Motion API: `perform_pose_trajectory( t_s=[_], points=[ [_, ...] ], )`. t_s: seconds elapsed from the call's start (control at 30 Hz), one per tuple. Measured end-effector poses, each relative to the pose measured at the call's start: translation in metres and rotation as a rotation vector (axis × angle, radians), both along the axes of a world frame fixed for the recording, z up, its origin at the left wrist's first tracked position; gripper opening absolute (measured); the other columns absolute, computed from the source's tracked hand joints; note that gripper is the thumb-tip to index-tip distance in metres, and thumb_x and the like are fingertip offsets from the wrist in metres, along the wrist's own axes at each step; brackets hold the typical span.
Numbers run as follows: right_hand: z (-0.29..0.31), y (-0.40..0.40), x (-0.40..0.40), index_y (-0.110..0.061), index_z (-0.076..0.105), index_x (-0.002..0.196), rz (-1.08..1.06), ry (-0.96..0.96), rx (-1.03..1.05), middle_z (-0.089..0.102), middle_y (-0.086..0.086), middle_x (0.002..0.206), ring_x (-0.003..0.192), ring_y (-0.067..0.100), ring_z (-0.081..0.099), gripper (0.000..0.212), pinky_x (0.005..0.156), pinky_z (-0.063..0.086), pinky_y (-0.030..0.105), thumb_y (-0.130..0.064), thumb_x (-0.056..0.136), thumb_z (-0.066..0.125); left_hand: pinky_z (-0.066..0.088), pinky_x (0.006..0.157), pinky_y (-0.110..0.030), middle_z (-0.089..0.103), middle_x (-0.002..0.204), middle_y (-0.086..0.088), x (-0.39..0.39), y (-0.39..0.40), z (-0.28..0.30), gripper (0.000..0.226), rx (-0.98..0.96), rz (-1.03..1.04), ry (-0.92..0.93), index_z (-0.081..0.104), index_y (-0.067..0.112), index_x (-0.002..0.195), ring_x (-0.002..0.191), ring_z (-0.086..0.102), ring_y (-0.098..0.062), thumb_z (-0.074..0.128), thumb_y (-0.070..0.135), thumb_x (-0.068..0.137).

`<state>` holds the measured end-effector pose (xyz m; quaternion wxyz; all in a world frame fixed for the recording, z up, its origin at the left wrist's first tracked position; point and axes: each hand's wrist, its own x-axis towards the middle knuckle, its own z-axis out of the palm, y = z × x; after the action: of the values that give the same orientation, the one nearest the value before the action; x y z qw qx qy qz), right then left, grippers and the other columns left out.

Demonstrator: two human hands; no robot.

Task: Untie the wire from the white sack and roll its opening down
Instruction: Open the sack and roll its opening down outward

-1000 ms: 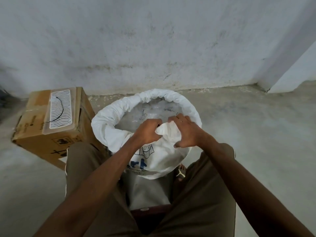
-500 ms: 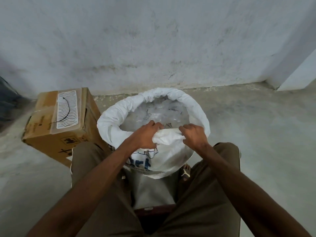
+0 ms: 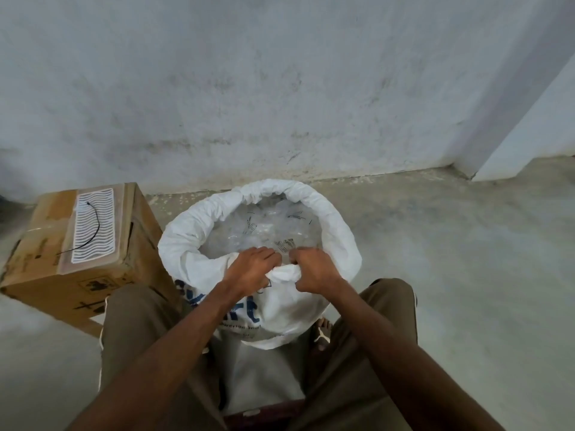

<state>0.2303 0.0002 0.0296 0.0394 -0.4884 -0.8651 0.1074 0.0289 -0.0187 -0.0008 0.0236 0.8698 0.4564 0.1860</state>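
Rolling nearly done: white sack on floor between knees, mouth open, wire off; left hand and right hand fingers clamped on unrolled near rim; far rim rolled.

A white sack with blue lettering stands upright on the floor between a seated person's knees, its mouth open and rim rolled outward into a thick cuff; a black wire lies on the box at left.
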Motion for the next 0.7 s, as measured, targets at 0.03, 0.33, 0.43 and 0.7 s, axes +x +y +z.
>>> perform_pose_trajectory(
  t_s=[0.03, 0.33, 0.43, 0.7],
  points=[
    [-0.002, -0.003, -0.002, -0.020, 0.061, 0.093, -0.011, -0.003, 0.004, 0.068, 0.000, 0.089, 0.083, 0.026, 0.067, 0.036, 0.071, 0.050, 0.031, -0.019, 0.060, 0.075, 0.044, 0.056, -0.027, 0.059, 0.082, 0.003, -0.002, -0.002, 0.001, 0.049, -0.044, -0.013, -0.027, 0.061, 0.019, 0.088, 0.068, 0.060, -0.020, 0.082, 0.006, 0.046],
    [-0.042, -0.023, -0.008, -0.018, 0.066, 0.091, 0.060, -0.120, 0.183, 0.071, 0.001, 0.084, 0.077, 0.030, 0.069, 0.035, 0.069, 0.048, 0.032, -0.008, 0.057, 0.067, 0.045, 0.073, -0.030, 0.061, 0.096, 0.014, -0.039, -0.017, 0.013, 0.049, -0.390, 0.150, 0.148, 0.058, 0.032, 0.101, 0.084, 0.056, -0.011, 0.079, 0.043, 0.058],
    [-0.039, -0.021, -0.007, -0.024, 0.057, 0.095, 0.067, -0.102, 0.113, 0.066, -0.004, 0.095, 0.090, 0.025, 0.066, 0.038, 0.077, 0.044, 0.034, -0.022, 0.059, 0.069, 0.050, 0.066, -0.034, 0.060, 0.083, 0.011, -0.032, -0.026, 0.004, 0.024, -0.354, 0.145, 0.158, 0.055, 0.028, 0.086, 0.078, 0.060, -0.016, 0.071, 0.030, 0.068],
    [-0.023, -0.011, -0.016, -0.032, 0.057, 0.111, 0.016, -0.010, -0.104, 0.067, -0.009, 0.107, 0.099, 0.018, 0.063, 0.065, 0.081, 0.047, 0.034, -0.057, 0.057, 0.080, 0.051, 0.051, -0.030, 0.061, 0.075, -0.001, -0.029, -0.032, -0.017, 0.033, 0.019, -0.093, 0.181, 0.065, 0.014, 0.077, 0.061, 0.061, -0.023, 0.075, -0.001, 0.050]
  ],
)
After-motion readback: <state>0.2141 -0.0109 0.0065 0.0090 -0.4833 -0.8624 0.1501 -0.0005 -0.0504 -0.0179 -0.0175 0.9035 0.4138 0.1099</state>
